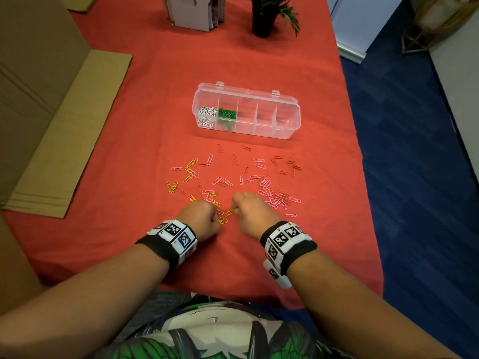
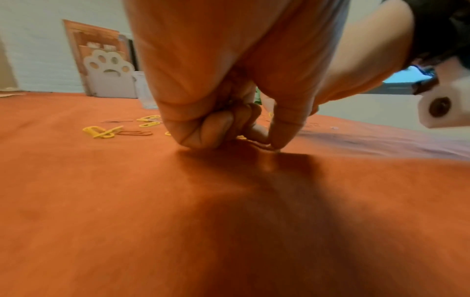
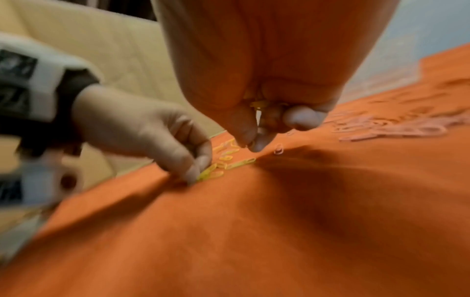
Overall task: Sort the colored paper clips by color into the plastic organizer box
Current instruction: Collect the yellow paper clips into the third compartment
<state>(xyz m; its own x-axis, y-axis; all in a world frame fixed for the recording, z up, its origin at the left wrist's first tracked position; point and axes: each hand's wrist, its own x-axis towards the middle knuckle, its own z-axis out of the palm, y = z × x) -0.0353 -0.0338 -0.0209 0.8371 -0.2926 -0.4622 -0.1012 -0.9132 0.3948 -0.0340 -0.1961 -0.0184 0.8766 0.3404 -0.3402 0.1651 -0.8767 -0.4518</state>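
Yellow clips [image 1: 223, 220]: about four between hands | left hand [image 1: 201, 216] pinching one | right hand [image 1: 250, 211] maybe gripping several

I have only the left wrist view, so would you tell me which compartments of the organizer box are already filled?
Observer: In the organizer box, white clips fill the leftmost compartment and green clips the next. I see none in the others.
Operator: Thank you. What is the right hand doing?
Observer: The right hand pinches a yellow clip low over the cloth, and the right wrist view shows more yellow tucked in its palm.
Operator: Which colours are still loose?
Observer: Yellow ones lie toward the left, pink clips cluster on the right, and dark red clips are scattered nearer the box.
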